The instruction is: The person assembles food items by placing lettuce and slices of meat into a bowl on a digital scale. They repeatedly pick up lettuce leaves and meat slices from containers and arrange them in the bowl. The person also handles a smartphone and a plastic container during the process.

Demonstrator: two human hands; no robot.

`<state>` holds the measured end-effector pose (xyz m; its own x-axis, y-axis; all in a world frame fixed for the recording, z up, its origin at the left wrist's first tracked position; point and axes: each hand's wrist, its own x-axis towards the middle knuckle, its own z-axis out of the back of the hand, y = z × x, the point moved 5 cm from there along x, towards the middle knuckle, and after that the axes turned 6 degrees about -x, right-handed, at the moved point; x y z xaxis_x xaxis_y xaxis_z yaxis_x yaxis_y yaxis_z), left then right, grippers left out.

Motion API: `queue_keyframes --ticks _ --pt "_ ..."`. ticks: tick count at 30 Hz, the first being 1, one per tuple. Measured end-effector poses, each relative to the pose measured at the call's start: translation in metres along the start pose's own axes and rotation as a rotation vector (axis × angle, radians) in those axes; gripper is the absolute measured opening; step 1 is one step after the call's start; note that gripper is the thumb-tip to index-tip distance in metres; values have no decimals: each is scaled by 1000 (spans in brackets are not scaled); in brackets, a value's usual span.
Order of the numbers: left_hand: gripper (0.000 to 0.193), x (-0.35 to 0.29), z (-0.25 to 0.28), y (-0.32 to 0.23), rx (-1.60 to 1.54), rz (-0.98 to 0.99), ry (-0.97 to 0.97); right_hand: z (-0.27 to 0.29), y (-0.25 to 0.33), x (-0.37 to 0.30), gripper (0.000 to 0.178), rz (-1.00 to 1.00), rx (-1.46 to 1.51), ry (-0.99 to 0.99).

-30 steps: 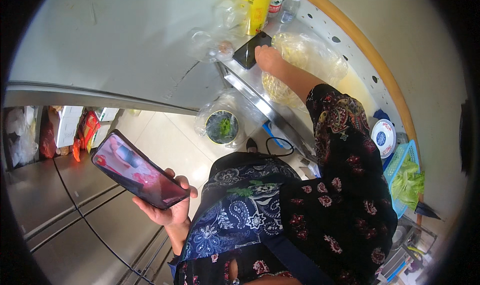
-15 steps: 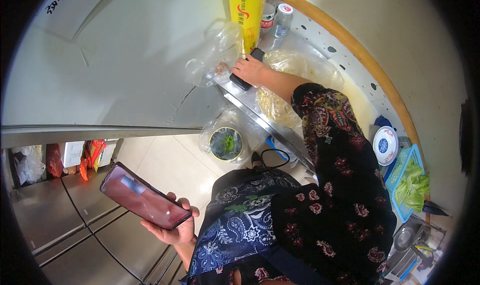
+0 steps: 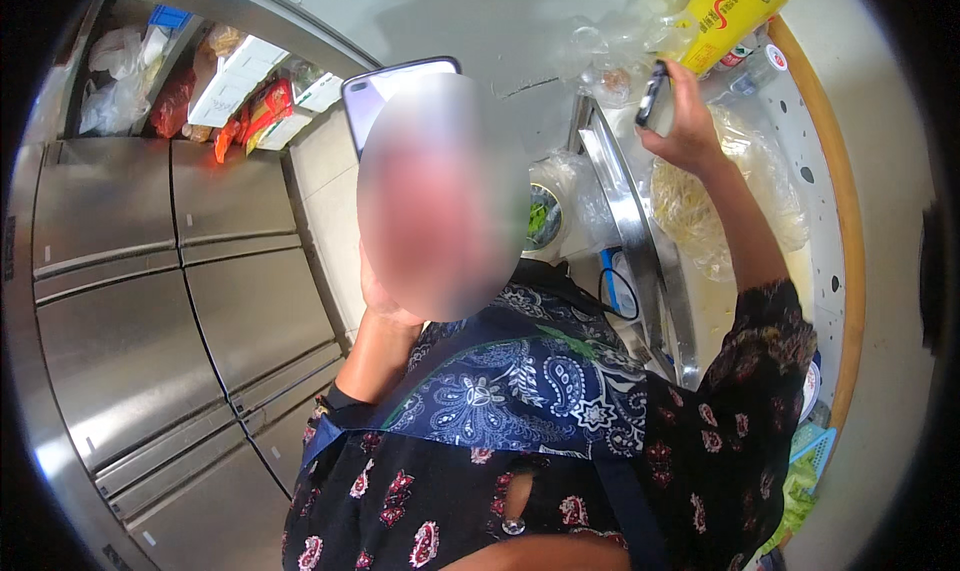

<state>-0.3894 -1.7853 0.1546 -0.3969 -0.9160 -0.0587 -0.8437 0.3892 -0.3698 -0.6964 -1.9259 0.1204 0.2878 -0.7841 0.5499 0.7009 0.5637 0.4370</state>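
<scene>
My left hand is closed round a smartphone, raised in front of my apron. A blurred patch covers most of the phone and the fingers. To the right, over the counter edge, my right hand grips a slim black device on edge between thumb and fingers; its exact kind is unclear. Just beyond that hand lies a crumpled clear bag. Beneath the wrist sits a large clear bag of pale yellowish strands.
A long yellow printed box, a bottle and a glass jar stand at the counter's back. A bag-lined bucket with greens is below the counter edge. Steel cabinets fill the left; a blue basket holds lettuce.
My right hand has lifted the black device off the counter and turned it on edge. The smartphone in my left hand has come up and toward the middle. The view has swung left.
</scene>
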Motion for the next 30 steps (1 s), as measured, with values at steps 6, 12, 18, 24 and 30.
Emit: queue_keyframes --ticks 6,12,18,24,30 --pt "66 40 -1 1 -89 134 112 35 54 -63 65 -641 1298 -319" --pt "64 60 34 3 -21 414 105 -10 129 -179 66 -1099 1735 -683" --pt "88 71 34 35 36 875 263 -22 219 -252 66 -1234 1472 -1429" --pt "81 28 49 88 -28 1115 352 -27 310 -320 72 -1170 1414 -1632" --pt "76 21 73 198 131 1159 375 -56 340 -384 62 -1005 1407 -1886"
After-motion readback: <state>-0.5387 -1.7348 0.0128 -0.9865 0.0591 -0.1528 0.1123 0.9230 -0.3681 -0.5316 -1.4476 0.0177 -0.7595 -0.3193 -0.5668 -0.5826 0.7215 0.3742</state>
